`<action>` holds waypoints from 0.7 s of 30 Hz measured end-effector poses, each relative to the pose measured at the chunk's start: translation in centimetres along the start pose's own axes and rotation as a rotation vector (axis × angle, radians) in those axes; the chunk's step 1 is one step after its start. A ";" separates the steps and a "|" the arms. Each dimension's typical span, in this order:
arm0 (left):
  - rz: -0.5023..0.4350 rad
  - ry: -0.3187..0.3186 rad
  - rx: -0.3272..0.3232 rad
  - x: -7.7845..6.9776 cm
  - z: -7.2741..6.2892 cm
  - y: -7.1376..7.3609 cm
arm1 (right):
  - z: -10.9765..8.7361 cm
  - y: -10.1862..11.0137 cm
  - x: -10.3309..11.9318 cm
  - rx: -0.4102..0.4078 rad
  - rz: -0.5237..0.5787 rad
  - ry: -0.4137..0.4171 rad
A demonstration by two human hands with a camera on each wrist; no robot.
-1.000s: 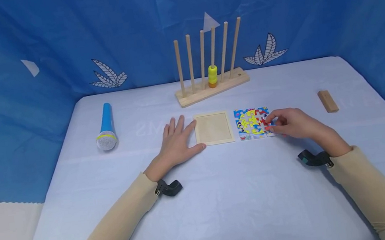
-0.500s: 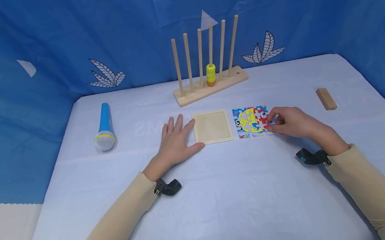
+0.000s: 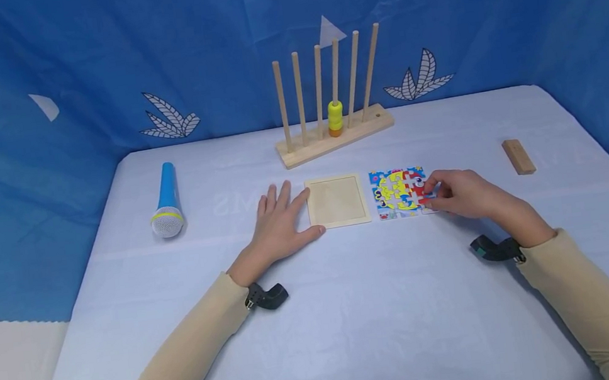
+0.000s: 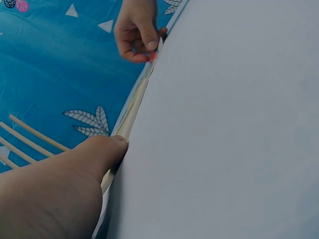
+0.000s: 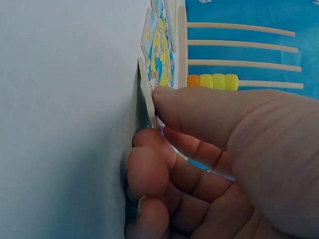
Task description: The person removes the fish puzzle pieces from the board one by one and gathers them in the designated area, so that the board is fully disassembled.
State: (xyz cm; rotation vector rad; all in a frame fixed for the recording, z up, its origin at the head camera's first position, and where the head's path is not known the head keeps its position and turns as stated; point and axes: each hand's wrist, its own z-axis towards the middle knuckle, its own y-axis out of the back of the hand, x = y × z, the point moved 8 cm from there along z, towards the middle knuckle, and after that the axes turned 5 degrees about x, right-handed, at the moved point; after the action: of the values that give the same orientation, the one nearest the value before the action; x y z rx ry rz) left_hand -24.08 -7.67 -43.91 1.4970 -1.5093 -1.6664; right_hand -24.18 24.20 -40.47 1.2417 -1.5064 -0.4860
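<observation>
In the head view my left hand (image 3: 280, 221) lies with spread, straight fingers on the table. Its thumb and index finger touch the left side of a square wooden puzzle tray (image 3: 340, 225). To the right of the tray lies a jigsaw puzzle (image 3: 393, 192), a yellow, red and blue cartoon picture made of several pieces fitted together. At its right edge my right hand (image 3: 465, 194) pinches a puzzle piece (image 5: 147, 94) between thumb and fingers. The right wrist view shows this piece tilted up from the table, its face partly hidden by the thumb.
Behind the tray stands a wooden peg rack (image 3: 300, 155) with upright rods and yellow and orange beads (image 3: 335, 116) on one rod. A toy microphone (image 3: 167, 200) lies at the left, a wooden block (image 3: 518, 156) at the right. Blue cloth (image 3: 207, 50) hangs behind the table.
The head view has shifted slightly. My left hand stays at the tray, and my right hand stays at the puzzle's right edge with only a slight movement of the fingers.
</observation>
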 end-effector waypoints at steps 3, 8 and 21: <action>0.001 0.002 0.005 0.0 0.0 0.0 | 0.0 0.0 0.0 0.000 -0.003 0.002; 0.003 0.009 0.010 0.0 0.0 0.0 | -0.1 0.0 0.1 -0.002 -0.008 0.008; 0.005 0.003 0.005 -0.1 0.0 0.1 | 0.0 -0.1 0.0 -0.009 -0.024 0.020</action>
State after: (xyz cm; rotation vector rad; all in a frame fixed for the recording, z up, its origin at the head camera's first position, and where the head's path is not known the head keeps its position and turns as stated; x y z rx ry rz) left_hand -24.05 -7.63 -43.80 1.4961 -1.5164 -1.6580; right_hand -24.14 24.21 -40.53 1.2556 -1.4728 -0.4945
